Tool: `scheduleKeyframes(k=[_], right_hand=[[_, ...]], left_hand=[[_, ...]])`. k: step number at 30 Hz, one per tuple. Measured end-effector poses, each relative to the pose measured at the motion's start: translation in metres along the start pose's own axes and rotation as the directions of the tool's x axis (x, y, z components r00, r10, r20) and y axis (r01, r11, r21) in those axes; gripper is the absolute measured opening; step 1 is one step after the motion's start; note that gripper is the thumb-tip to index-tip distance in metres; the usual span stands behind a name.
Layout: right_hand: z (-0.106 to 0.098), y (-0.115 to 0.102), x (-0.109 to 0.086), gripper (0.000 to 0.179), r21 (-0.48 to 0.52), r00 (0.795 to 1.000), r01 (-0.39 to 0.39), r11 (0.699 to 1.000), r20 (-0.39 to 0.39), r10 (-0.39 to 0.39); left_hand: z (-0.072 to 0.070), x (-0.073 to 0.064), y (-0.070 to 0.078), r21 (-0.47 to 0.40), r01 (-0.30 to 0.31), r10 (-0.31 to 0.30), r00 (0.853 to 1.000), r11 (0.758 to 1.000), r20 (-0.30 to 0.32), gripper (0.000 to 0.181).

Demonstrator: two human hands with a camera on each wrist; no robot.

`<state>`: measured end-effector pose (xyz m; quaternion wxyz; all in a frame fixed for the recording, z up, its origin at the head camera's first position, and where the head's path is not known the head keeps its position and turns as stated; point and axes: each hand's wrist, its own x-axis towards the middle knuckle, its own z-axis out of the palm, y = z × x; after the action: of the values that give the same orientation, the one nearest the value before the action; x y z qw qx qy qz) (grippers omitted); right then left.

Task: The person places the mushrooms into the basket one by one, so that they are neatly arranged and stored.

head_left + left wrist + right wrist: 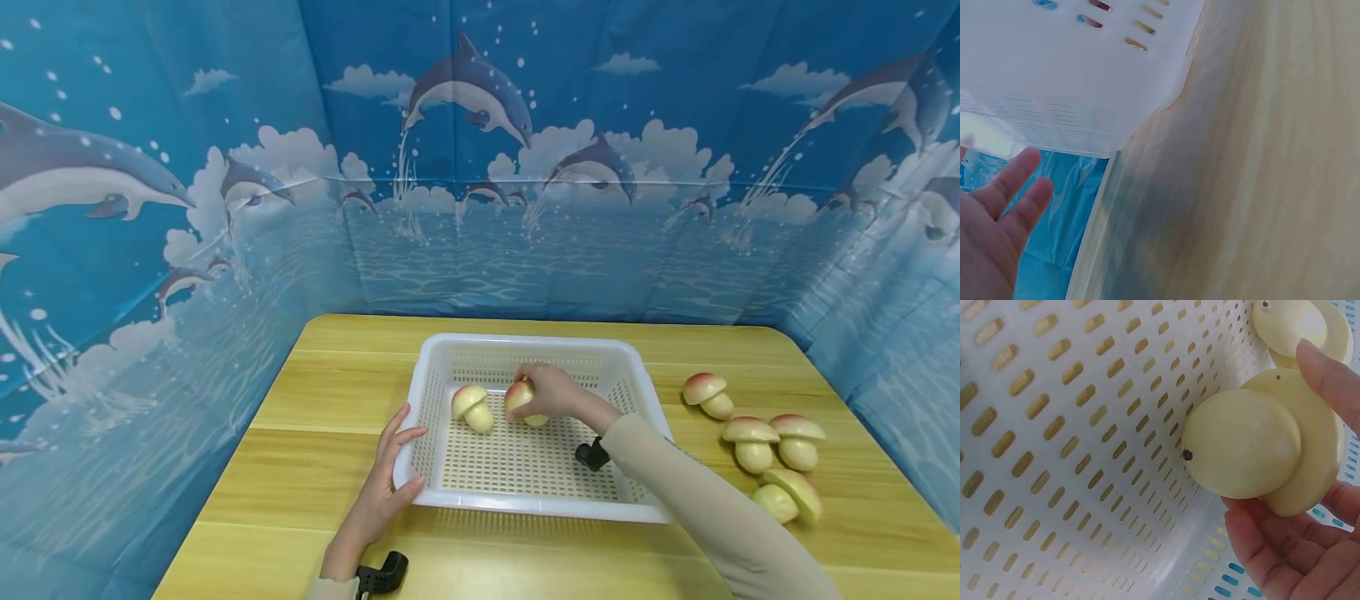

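A white plastic basket (540, 505) with a slotted floor stands on the wooden table. Inside it, my right hand (551, 390) grips a toy mushroom (519, 395) with a reddish cap; the right wrist view shows its pale stem (1241, 444) between thumb and fingers. Another toy mushroom (472, 408) lies to its left on the basket floor. At the basket's left rim, my left hand (384, 475) rests with fingers spread and fairly straight. In the left wrist view, that hand (997, 231) appears beside the basket's outer wall (1085, 75).
Several toy mushrooms lie on the table right of the basket: one apart toward the back (708, 395), the others grouped nearer the front (752, 442). A dolphin-print curtain (480, 233) borders the table's back and sides.
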<state>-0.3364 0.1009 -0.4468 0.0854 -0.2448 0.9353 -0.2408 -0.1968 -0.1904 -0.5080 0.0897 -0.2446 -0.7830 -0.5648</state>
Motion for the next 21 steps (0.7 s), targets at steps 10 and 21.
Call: scheduleKeyframes(k=[10,21], right_hand=[[-0.0012,-0.0020,-0.0019,0.055,-0.032,1.000,-0.003,0.999,0.004,0.003],[-0.0015,-0.0025,-0.0037,0.059,-0.059,1.000,-0.010,0.998,0.014,0.011]], left_hand=[[-0.0003,0.0000,0.0020,-0.010,-0.018,0.018,1.000,1.000,0.001,0.058],[-0.0012,-0.0021,0.0024,-0.013,-0.003,0.003,1.000,1.000,0.013,0.057]])
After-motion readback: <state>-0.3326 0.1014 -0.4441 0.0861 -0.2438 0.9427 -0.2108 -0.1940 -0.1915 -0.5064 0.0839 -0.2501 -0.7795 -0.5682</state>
